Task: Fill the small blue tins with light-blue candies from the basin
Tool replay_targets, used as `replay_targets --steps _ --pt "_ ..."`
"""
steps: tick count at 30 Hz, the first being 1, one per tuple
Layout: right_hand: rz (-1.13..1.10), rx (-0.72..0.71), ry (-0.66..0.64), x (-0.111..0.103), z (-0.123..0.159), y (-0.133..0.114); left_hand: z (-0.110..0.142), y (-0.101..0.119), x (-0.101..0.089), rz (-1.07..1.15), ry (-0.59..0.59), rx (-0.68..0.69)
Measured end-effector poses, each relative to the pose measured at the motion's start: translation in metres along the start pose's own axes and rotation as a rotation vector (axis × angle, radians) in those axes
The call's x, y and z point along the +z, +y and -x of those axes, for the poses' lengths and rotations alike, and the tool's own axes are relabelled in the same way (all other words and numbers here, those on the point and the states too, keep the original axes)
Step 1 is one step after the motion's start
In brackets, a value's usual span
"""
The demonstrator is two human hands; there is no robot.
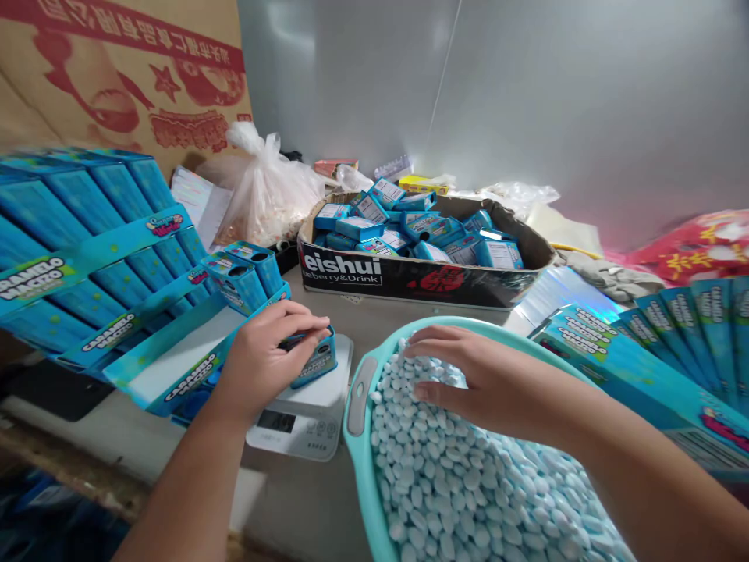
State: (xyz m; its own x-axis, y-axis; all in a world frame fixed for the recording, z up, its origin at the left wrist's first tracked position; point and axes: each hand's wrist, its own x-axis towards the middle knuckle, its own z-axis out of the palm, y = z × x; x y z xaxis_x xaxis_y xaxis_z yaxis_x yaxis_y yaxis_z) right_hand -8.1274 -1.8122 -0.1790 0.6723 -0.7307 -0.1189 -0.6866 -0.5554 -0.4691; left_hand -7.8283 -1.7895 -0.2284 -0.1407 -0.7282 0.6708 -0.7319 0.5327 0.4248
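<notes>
- The person's left hand [260, 355] is bending over a small blue cardboard box [316, 365], thumb and fingers nearly meeting across its top; whether they are gripping the box or pinching anything, I cannot tell.
- The person's right hand [473, 367] is curving loosely, thumb and fingers well parted, fingertips touching a heap of pale blue, rounded pieces [445, 460]; it is not visibly gripping any.
- Taking twelve o'clock as away from the person, the small box is sitting at three o'clock from the left hand's middle and nine o'clock from the right hand, well apart from the latter.
- A flat white digital scale [292, 433] is supporting the box; its dark display is facing the person at five o'clock from the left hand, the digits blurring.
- A turquoise plastic basin [363, 468] is holding the heap, its grey handle inset pointing toward ten o'clock.
- At nine o'clock from the left hand, an open blue printed cardboard tray [181, 355] is tilting; blue boxes with round top holes [237, 282] are standing at eleven.
- At eleven o'clock from the right hand, a black cut-down carton [409, 282] is holding jumbled blue boxes [403, 222].
</notes>
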Motion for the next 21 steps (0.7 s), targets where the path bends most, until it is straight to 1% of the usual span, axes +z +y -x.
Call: replay_targets --steps 5,11,16,19,21 --pt "0.006 0.009 -0.006 -0.0006 0.0008 -0.0029 0.0002 -0.001 0.0019 -0.018 -0.007 0.016" --pt "-0.021 0.03 -0.033 0.0003 0.0016 0.0004 0.0032 -0.0019 0.0023 -0.092 -0.047 0.09" --pt "0.023 0.007 -0.035 0.0003 0.0 0.0007 0.0019 0.0001 -0.0002 -0.134 -0.052 0.105" --pt "0.033 0.014 -0.044 0.0011 -0.0011 0.0011 0.0009 0.0021 -0.0031 -0.146 -0.035 0.13" --pt "0.024 0.022 -0.048 0.0017 -0.0012 0.0014 0.0006 0.0032 -0.0054 -0.164 0.017 0.154"
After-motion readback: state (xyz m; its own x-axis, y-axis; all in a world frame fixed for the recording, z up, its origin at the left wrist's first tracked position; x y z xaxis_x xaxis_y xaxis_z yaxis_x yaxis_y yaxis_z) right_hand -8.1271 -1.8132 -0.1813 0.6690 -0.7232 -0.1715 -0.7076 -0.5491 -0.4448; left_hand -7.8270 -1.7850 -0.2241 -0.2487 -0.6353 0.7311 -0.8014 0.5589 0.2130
